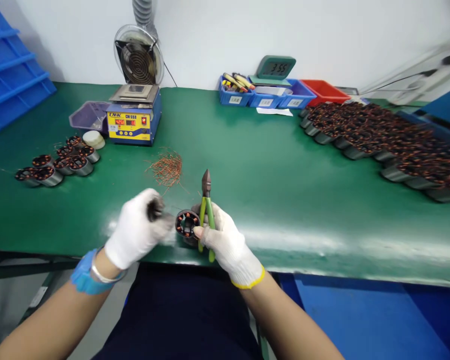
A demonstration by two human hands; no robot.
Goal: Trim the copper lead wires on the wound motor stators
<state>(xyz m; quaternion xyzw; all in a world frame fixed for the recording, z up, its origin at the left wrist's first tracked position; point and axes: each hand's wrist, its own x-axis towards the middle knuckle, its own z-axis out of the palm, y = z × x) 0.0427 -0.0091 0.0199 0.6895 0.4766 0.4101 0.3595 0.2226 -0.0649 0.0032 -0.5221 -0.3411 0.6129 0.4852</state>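
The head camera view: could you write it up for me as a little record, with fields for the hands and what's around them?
Left hand: white-gloved left hand, blurred, beside the ring; contact unclear
Right hand: white-gloved right hand, holding a copper-wound ring and green-handled pliers
Beyond the hands: loose copper wire pieces
Table: green tabletop
Far left: small group of wound parts
Far right: large group of wound parts
Back: clock showing 3:55
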